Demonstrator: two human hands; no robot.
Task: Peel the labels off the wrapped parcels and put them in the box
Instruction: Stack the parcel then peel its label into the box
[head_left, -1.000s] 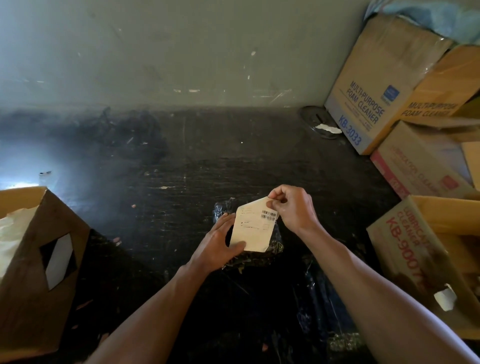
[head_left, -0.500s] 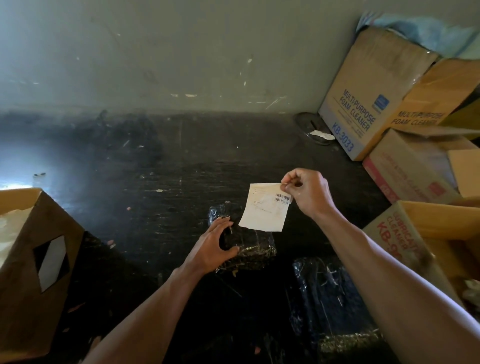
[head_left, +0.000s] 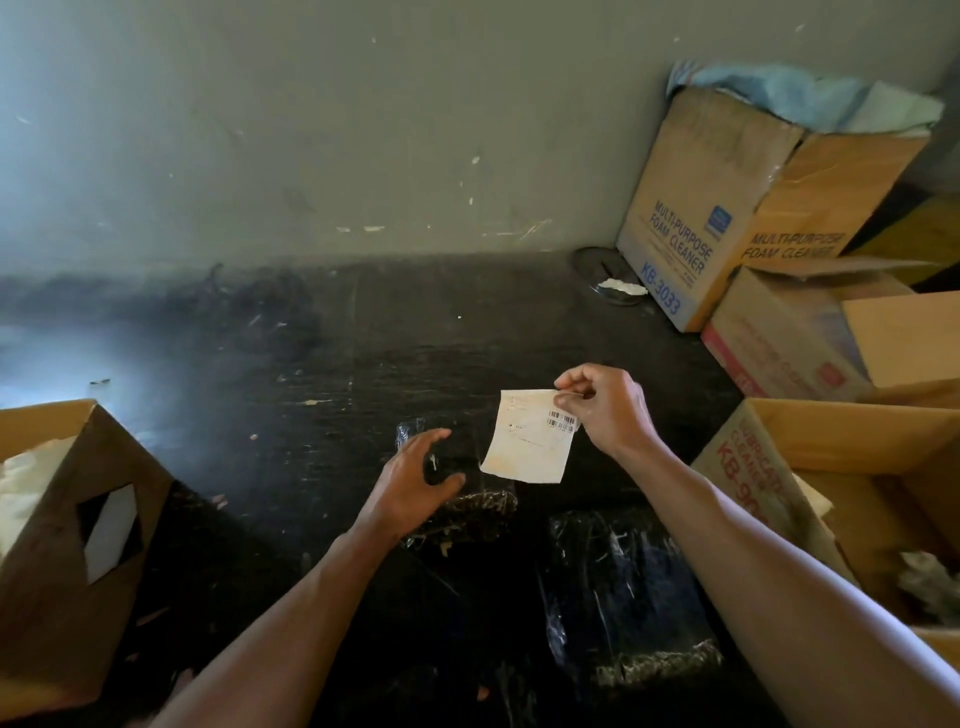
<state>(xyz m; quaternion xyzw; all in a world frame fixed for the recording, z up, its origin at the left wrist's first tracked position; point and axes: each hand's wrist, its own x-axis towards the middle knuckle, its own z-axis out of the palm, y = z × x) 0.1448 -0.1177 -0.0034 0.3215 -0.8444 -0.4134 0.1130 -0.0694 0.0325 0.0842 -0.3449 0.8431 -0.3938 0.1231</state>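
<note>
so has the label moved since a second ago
Yes. The label, pinched by the right hand, has come off the wrapped parcel and shifted right of it.

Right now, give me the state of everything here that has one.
label, peeled free, hanging from the right hand.
right hand, pinching the label's top corner.
left hand, open, over the wrapped parcel.
wrapped parcel, lying flat.
second parcel, wrapped, flat.
right box, open.
left box, open.

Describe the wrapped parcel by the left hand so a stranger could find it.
On the dark surface, find the left hand. The parcel lies beneath its fingers, partly behind the label the right hand holds. It is smaller and farther than the other wrapped parcel.
</note>
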